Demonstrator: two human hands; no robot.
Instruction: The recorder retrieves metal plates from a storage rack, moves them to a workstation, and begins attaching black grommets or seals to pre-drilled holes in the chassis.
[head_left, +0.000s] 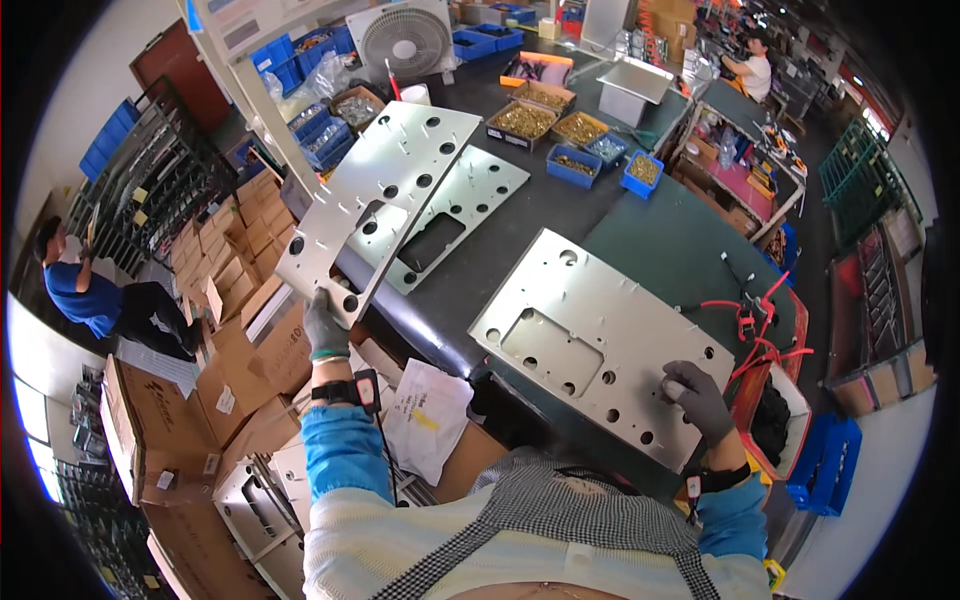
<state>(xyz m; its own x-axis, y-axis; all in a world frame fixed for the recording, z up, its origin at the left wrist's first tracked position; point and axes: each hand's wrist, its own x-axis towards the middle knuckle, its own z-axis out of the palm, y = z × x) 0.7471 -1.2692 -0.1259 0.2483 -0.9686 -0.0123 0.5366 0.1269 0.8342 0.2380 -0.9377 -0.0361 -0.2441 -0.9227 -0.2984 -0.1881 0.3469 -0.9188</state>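
Observation:
My gloved left hand (325, 328) grips the near corner of a silver sheet-metal panel (400, 155). That panel is tilted, with round holes, a rectangular cutout and several thin pins standing up from it. Partly beneath it, a similar metal plate (487, 172) lies on the bench. To the right, another perforated panel (645, 340) lies at the bench's near edge, with a recessed rectangle in it. My gloved right hand (697, 398) is over its near right part, fingers curled. What those fingers hold, if anything, is hidden.
Bins of brass-coloured hardware (523, 121) and blue trays (573, 166) stand at the far side. Red cables (765, 320) lie right of the panel. Cardboard boxes (165, 420) crowd the left floor. A white fan (402, 42) stands behind. Two other people are farther off, left and right.

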